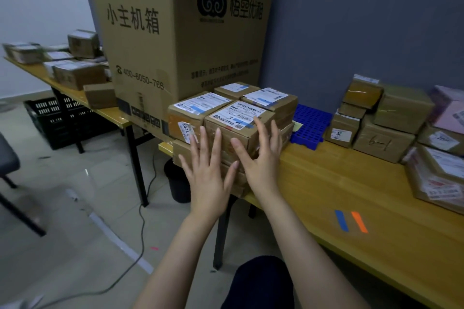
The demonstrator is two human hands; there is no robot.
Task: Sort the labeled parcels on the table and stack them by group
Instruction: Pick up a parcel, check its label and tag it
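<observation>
Left hand and right hand press spread, straight fingers against the parcel stack; cardboard appears rigid, probably light; taped faces likely slippery; grasp opposite sides.

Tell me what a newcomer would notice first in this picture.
The tall cardboard box with large black print rises at the upper centre. Just in front of it, the left hand and right hand rest flat against a stack of labeled parcels. A blue grid tray lies right of the stack.
</observation>
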